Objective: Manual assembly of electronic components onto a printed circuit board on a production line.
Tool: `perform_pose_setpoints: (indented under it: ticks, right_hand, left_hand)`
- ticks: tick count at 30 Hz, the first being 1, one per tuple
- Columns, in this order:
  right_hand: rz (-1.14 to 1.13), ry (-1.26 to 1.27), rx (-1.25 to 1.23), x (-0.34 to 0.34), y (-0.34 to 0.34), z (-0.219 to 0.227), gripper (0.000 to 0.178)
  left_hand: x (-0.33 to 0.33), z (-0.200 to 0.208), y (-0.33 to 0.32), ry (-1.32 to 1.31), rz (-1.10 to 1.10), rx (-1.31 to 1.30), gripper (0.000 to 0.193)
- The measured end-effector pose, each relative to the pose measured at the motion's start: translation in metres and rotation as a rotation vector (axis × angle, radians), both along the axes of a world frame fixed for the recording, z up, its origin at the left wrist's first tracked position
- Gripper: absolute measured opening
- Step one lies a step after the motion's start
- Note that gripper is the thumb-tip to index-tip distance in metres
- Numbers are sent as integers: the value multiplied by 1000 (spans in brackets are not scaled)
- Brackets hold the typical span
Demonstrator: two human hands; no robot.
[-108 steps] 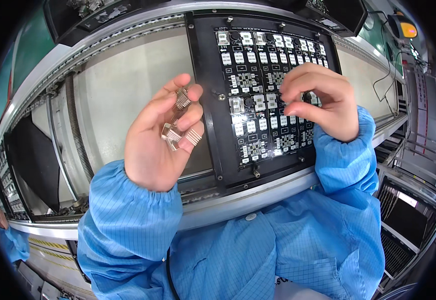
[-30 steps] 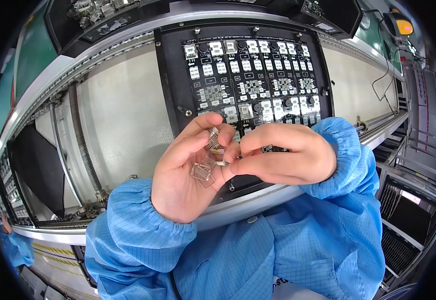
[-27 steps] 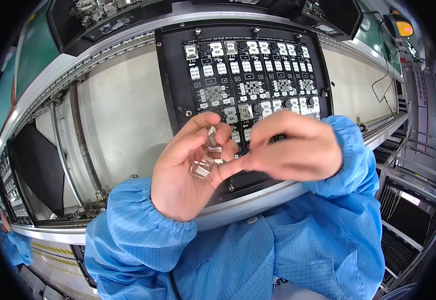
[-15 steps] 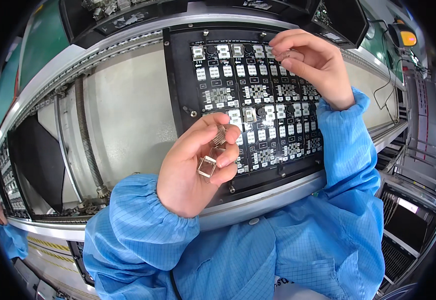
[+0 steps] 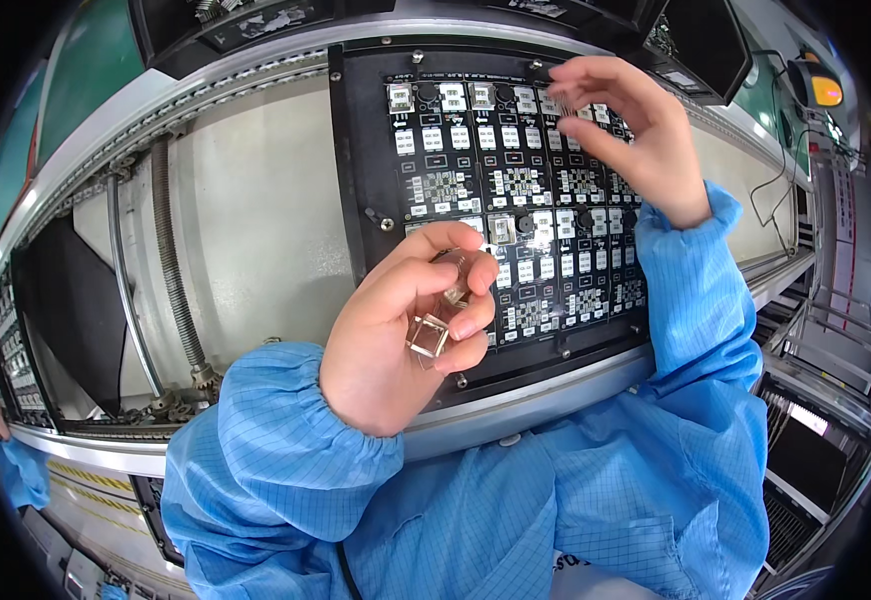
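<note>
My left hand (image 5: 406, 320) is closed around several small square metal frames, held in front of the board's near left part. One frame (image 5: 428, 337) shows in the curled fingers as a thin, open box shape; another piece (image 5: 458, 290) is partly hidden by the fingertips. Over the far right part of the board, my right hand (image 5: 636, 135) has its thumb and fingers bent around a small ribbed, shiny metal piece (image 5: 563, 104). Below both hands lies a black circuit board panel (image 5: 504, 187) with white square parts and round black parts. Some spots carry silvery square frames (image 5: 401, 97).
The panel sits in a black carrier (image 5: 366, 150) on a conveyor with a metal rail (image 5: 526, 412). Black bins (image 5: 286, 25) with metal pieces stand along the far side. A coiled hose (image 5: 173, 270) and a rod lie left. Another person's blue sleeve (image 5: 21, 478) shows at far left.
My left hand has shifted slightly to the right, and the frames in it have turned a little. My right hand's fingers have spread somewhat around the small piece, staying over the far right part.
</note>
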State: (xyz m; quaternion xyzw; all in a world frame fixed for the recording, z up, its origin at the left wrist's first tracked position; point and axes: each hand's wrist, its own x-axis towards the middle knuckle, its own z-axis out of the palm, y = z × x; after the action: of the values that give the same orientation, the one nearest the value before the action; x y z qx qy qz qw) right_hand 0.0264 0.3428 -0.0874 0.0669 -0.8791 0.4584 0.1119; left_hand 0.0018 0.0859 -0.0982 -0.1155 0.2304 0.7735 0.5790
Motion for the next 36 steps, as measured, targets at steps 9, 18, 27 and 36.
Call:
perform_pose_setpoints:
  ticks: [9, 18, 27, 36]
  right_hand:
    - [366, 127, -22, 22, -43, 22, 33]
    - [388, 92, -87, 25, -49, 20, 29]
    - [246, 111, 84, 8, -12, 26, 21]
    - [-26, 127, 481, -18, 7, -6, 31]
  left_hand:
    - [6, 19, 8, 410, -58, -241, 18]
    - [7, 15, 9, 449, -44, -234, 16]
    - [6, 16, 16, 299, -24, -214, 20]
    - [3, 12, 17, 167, -89, -173, 27]
